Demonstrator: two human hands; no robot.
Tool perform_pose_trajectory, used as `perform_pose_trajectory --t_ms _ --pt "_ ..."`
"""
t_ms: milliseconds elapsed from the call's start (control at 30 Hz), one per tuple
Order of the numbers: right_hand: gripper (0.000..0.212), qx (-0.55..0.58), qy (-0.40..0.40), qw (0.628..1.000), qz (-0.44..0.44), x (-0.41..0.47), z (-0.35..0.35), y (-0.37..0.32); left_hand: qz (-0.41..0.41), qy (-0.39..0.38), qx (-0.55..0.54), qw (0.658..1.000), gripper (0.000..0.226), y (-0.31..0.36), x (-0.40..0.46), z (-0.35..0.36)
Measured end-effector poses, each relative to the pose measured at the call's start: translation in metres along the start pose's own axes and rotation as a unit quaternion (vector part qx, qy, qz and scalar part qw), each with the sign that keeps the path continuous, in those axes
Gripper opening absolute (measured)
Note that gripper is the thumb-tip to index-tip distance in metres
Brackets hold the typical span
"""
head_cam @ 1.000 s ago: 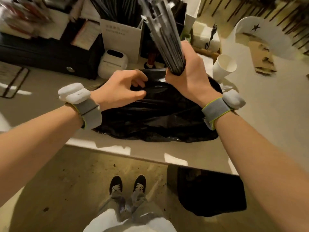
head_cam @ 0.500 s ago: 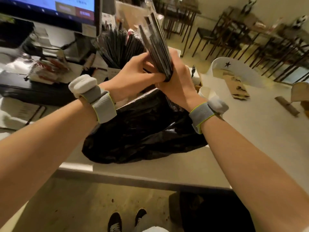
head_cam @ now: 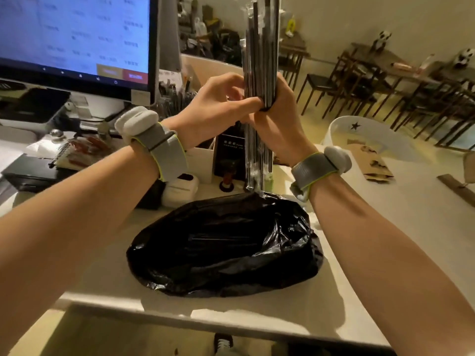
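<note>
Black straws (head_cam: 261, 60), bundled upright above the bag (head_cam: 226, 242) at six o'clock, sit clamped in our right hand (head_cam: 279, 124); our left hand (head_cam: 218, 109) pinches them from nine o'clock. We're likely evening the bundle; next we should tap the ends level.

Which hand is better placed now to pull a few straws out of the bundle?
Left, probably. The right hand grips the bundle of straws upright above the black bag. The left hand only pinches the bundle's side, so it could draw some out.
</note>
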State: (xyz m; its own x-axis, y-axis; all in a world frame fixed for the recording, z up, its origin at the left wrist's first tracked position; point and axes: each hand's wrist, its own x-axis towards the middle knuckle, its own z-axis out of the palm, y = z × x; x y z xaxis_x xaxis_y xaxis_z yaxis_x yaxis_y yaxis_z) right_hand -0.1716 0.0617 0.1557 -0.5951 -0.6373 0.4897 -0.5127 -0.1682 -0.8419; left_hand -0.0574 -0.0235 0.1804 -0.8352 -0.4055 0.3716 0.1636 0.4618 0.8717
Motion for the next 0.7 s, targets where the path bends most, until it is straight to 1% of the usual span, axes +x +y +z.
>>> perform_pose_trajectory --t_ms 100,167,200,233,300,367,433,567,700 --pt "0.039 0.001 0.027 1.000 0.001 0.039 -0.006 0.000 0.005 0.022 0.003 1.000 0.033 0.002 0.038 0.001" --pt "0.037 0.016 0.018 1.000 0.001 0.066 -0.010 0.005 0.003 0.041 0.006 0.999 0.034 0.003 0.064 0.002" --pt "0.037 0.007 0.022 1.000 0.001 0.077 -0.011 0.003 0.008 0.047 0.008 0.999 0.035 0.003 0.077 0.002" --pt "0.038 -0.030 0.033 0.999 -0.013 0.086 -0.010 0.005 0.014 0.053 0.014 0.998 0.034 0.003 0.084 0.000" --pt "0.038 -0.064 0.029 0.997 -0.038 0.119 -0.013 0.017 0.012 0.080 0.030 0.996 0.034 -0.002 0.112 -0.003" --pt "0.038 -0.047 0.024 0.998 -0.039 0.145 -0.008 0.036 0.015 0.097 0.063 0.993 0.035 -0.013 0.136 -0.006" --pt "0.039 -0.013 0.008 0.999 -0.031 0.173 -0.002 0.061 -0.002 0.111 0.091 0.990 0.033 -0.029 0.159 -0.008" --pt "0.033 0.004 -0.003 0.999 -0.037 0.178 0.007 0.105 -0.021 0.107 0.100 0.989 0.031 -0.068 0.168 -0.002" --pt "0.034 0.022 -0.009 1.000 -0.013 0.164 0.015 0.147 -0.030 0.101 0.115 0.988 0.038 -0.108 0.168 0.008"
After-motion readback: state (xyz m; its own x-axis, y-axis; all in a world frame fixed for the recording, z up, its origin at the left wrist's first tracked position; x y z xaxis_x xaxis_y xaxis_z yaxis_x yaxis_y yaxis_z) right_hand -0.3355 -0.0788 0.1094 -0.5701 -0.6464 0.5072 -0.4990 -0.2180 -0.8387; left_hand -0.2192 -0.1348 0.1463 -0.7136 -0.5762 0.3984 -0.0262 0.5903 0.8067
